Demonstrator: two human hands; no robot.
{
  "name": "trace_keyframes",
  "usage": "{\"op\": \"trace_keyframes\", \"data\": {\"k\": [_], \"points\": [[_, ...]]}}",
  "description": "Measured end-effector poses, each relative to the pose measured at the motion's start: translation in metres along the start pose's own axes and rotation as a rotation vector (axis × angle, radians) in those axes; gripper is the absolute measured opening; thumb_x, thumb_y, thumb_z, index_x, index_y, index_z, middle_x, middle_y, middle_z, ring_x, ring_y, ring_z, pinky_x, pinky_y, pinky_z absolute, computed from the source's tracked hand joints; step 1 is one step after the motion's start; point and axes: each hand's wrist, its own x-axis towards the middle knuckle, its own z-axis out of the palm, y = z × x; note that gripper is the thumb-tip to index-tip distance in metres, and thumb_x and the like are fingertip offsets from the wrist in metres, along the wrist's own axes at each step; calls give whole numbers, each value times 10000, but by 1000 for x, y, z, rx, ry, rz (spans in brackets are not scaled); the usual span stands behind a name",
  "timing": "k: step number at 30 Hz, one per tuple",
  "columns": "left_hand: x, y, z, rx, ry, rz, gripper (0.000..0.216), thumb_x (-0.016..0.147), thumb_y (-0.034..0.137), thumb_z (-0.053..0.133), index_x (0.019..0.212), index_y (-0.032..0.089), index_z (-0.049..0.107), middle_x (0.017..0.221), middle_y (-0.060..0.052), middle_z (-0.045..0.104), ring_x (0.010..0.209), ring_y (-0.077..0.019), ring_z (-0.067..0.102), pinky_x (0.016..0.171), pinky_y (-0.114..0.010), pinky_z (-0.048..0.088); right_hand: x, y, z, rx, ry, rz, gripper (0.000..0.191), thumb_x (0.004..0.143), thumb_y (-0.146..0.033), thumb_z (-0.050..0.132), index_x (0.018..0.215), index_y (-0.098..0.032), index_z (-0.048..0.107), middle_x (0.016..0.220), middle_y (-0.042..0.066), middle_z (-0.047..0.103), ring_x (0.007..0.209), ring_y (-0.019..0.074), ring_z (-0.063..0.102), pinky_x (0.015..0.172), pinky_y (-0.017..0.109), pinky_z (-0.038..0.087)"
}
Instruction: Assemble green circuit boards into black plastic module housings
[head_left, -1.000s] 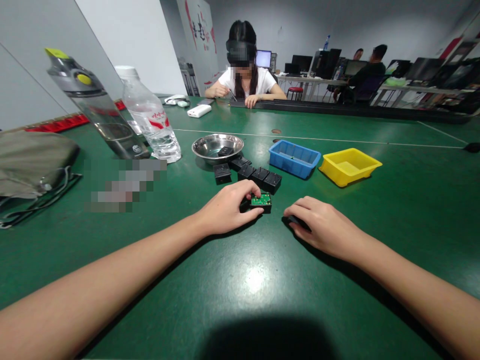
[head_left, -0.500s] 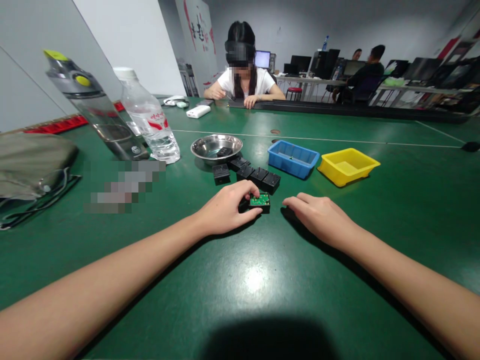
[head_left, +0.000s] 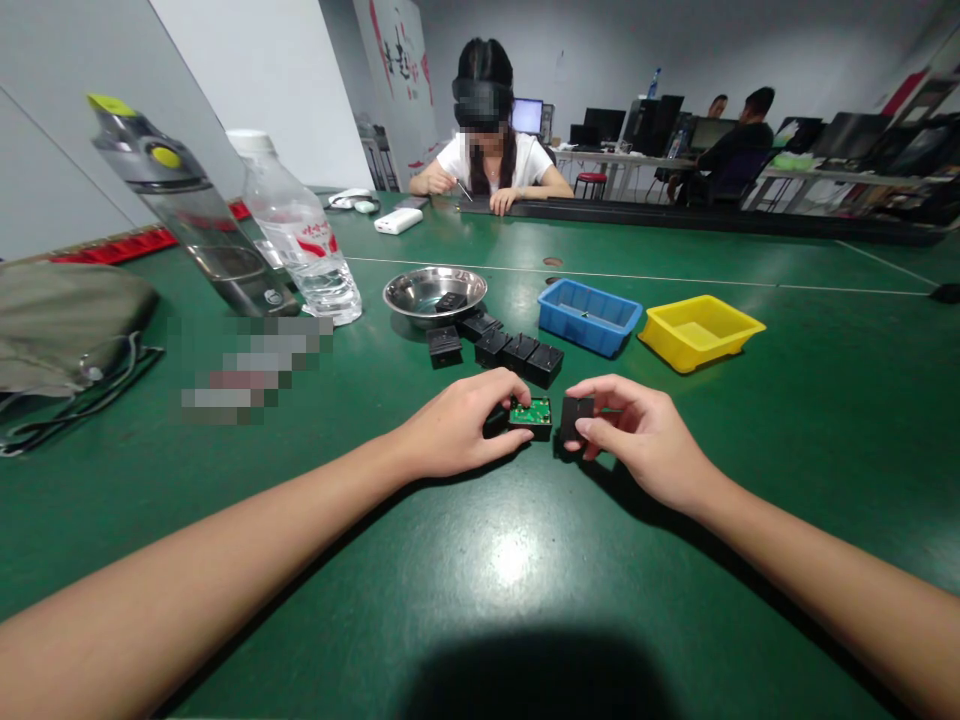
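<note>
Lifted beside the green-board module [head_left: 531, 416] pinched by the left hand [head_left: 457, 425], the right hand [head_left: 637, 435] now grips a black cover [head_left: 576, 418].

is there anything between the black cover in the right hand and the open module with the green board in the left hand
Nothing visible. The black cover in the right hand sits just right of the open module held by the left hand, with only a narrow gap between them.

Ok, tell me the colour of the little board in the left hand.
Green, set in a black case; the head view shows it.
</note>
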Motion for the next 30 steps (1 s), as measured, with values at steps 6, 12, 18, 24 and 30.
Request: {"op": "trace_keyframes", "data": {"k": [6, 12, 18, 24, 30], "points": [[-2, 7, 3, -24, -25, 18, 239, 868, 318, 674, 1036, 192, 559, 994, -41, 663, 865, -178, 631, 762, -293, 489, -1, -1, 0, -27, 82, -33, 253, 746, -293, 776, 882, -191, 590, 664, -39, 618, 531, 94, 546, 470, 207, 430], [-4, 9, 3, -24, -27, -7, 336, 830, 352, 730, 1076, 199, 560, 971, -26, 670, 846, -183, 650, 746, -296, 493, -1, -1, 1, 21, 121, -33, 317, 731, -333, 790, 894, -206, 550, 675, -41, 610, 571, 120, 604, 507, 224, 462], [-4, 11, 3, -44, -38, 4, 352, 837, 345, 728, 1115, 200, 567, 987, -34, 684, 872, -189, 662, 782, -303, 506, 0, -2, -2, -94, 144, -130, 192, 775, -255, 719, 935, -199, 627, 802, 0, 637, 691, 126, 608, 622, 255, 534], [-4, 13, 4, -71, -45, 41, 327, 860, 348, 702, 1121, 200, 573, 1000, -40, 695, 895, -186, 662, 818, -304, 512, -4, -3, 0, 105, 86, -56, 333, 821, -295, 651, 1084, -263, 450, 844, -42, 568, 591, 145, 680, 429, 240, 535], [-5, 12, 4, -74, -60, 57, 321, 863, 333, 701, 1123, 193, 576, 1030, -49, 698, 922, -187, 665, 838, -310, 518, -6, -6, 3, 59, 55, -70, 380, 776, -260, 725, 1074, -232, 492, 767, -48, 597, 543, 101, 620, 460, 210, 504]]}}
